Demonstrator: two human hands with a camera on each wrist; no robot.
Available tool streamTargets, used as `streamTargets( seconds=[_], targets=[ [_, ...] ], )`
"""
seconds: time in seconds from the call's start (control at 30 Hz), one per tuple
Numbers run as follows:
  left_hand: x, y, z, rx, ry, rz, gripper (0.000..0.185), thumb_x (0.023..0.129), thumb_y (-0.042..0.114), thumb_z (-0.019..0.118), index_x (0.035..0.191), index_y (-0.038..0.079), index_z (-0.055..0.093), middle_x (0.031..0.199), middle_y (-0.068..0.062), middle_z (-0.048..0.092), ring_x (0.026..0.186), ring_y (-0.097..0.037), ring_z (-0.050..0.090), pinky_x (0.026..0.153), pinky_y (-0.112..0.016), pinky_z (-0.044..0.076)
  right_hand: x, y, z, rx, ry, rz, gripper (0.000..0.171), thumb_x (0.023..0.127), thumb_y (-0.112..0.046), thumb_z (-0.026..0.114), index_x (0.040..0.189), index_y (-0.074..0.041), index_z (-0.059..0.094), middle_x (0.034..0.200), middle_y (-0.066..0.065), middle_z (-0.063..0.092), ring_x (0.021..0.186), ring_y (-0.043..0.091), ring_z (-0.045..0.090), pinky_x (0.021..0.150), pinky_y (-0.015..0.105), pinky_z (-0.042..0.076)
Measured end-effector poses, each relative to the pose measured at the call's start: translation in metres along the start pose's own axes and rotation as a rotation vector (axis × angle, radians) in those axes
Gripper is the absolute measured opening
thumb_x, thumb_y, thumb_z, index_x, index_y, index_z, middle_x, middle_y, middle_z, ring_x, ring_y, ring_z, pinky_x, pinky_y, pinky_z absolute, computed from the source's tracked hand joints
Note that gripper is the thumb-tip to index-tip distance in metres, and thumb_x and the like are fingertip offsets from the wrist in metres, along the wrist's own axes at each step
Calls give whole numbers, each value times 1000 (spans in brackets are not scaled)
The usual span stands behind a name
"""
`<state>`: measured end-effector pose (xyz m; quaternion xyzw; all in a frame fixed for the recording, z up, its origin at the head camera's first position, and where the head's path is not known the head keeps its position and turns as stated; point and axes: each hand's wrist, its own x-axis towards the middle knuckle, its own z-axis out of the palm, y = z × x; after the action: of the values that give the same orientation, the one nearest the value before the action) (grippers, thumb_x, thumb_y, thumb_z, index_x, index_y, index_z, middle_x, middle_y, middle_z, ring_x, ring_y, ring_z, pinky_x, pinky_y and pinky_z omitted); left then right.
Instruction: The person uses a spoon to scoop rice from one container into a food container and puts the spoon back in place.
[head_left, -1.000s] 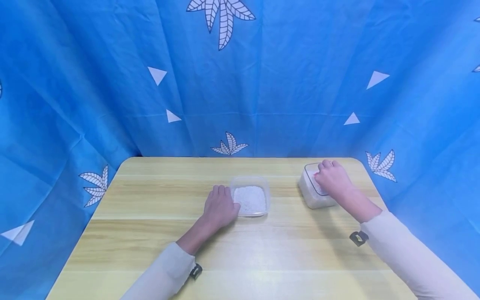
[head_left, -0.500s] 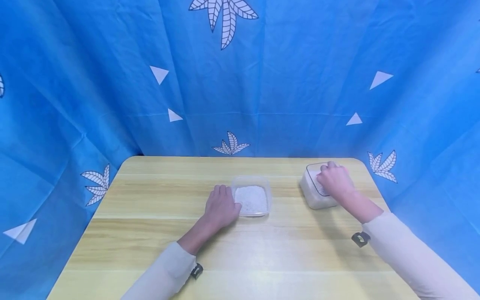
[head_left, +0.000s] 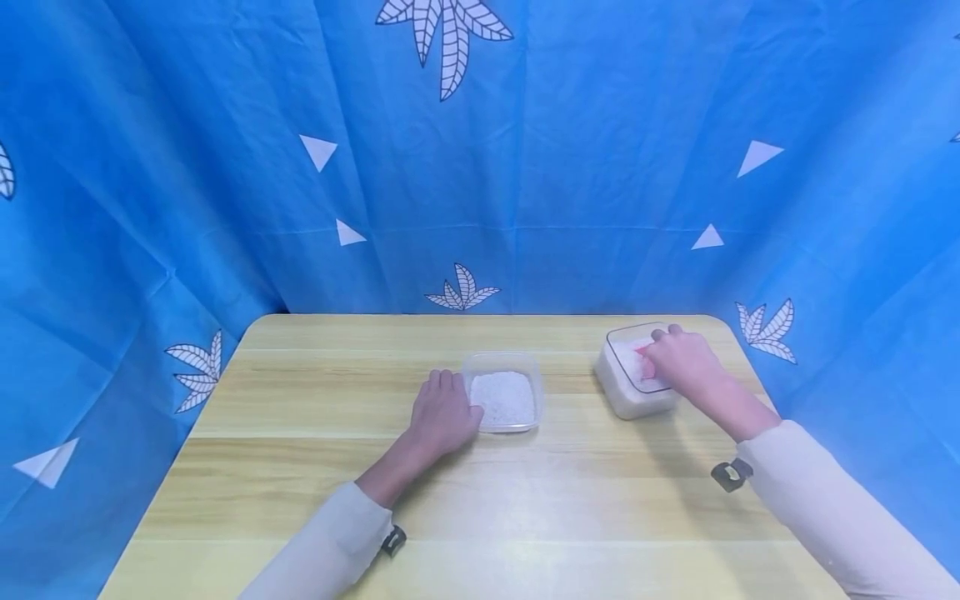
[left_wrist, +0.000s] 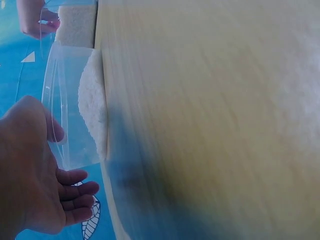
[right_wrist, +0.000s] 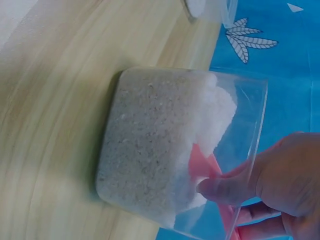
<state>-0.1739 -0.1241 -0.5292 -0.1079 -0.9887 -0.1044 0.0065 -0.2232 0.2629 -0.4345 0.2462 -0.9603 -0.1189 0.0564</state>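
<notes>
1. Pink scoop [right_wrist: 207, 172] pinched in right hand [head_left: 684, 362] fingers, its bowl dug into white grains inside the deep clear container [head_left: 628, 392] at the table's far right.
2. Right hand sits over that container's open top, thumb and fingers curled on the scoop handle.
3. Left hand [head_left: 442, 414] lies flat on the table [head_left: 315, 467], fingers straight and relaxed, touching the left wall of the shallow clear tub [head_left: 504, 400]; holds nothing.
4. Shallow tub at table centre, part filled with the same white grains [head_left: 502, 398].
5. Both containers upright, well apart from each other.
6. Cream sleeves [head_left: 330, 550] on both arms, black strap clips at wrists.
7. Blue leaf-print cloth [head_left: 480, 167] behind and around the table.
</notes>
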Motion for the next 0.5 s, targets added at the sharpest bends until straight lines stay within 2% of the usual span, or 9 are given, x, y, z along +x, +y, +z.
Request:
streamTargets(
  seconds=[0.13, 0.27, 0.5],
  targets=[
    [1, 1, 0, -1, -6, -7, 46, 92, 38, 50, 110, -4, 55, 100, -12, 49, 94, -26, 41, 86, -37, 40, 0, 3, -4, 7, 9, 0, 13, 81, 4, 73, 81, -9, 74, 85, 15, 65, 73, 30, 56, 54, 44, 55],
    [2, 1, -1, -1, -12, -13, 47, 92, 38, 49, 110, -4, 55, 100, -12, 49, 94, -27, 41, 87, -37, 40, 0, 6, -9, -13, 9, -1, 15, 80, 12, 70, 83, -3, 72, 85, 16, 67, 71, 29, 58, 58, 42, 57],
    [2, 2, 0, -11, -13, -18, 46, 91, 38, 51, 110, -4, 56, 99, -12, 49, 93, -26, 41, 86, -37, 40, -2, 12, -15, 61, -65, 26, 17, 81, 11, 67, 80, -5, 72, 80, 13, 67, 67, 23, 57, 59, 34, 52]
  ],
)
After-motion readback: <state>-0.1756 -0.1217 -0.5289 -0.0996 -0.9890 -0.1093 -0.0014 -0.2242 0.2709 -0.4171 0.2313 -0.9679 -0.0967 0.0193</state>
